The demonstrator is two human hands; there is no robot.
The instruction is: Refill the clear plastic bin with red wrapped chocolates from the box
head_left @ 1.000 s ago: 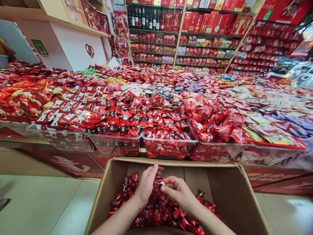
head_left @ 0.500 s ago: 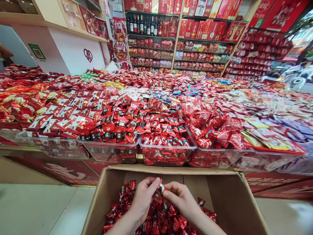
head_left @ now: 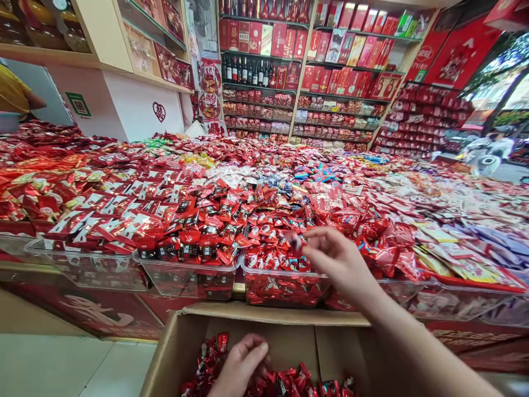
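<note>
My right hand (head_left: 341, 263) reaches out over a clear plastic bin (head_left: 285, 286) heaped with small red wrapped candies. Its fingertips pinch one red candy (head_left: 295, 242) just above that heap. My left hand (head_left: 239, 364) stays low inside the cardboard box (head_left: 194, 331), fingers curled down onto the loose red-wrapped candies (head_left: 289, 381) lying in it. Whether the left hand grips any candy is hidden.
Clear bins of red packets (head_left: 185, 275) line the front edge of a wide display table covered in sweets. Shelves of red boxes and bottles (head_left: 289, 49) stand behind. A person in yellow (head_left: 14, 94) is at the far left. Pale floor shows at lower left.
My right hand has lifted out of the box with one candy and moved forward over the middle bin. The left hand stayed in the box. The view tilted up.
</note>
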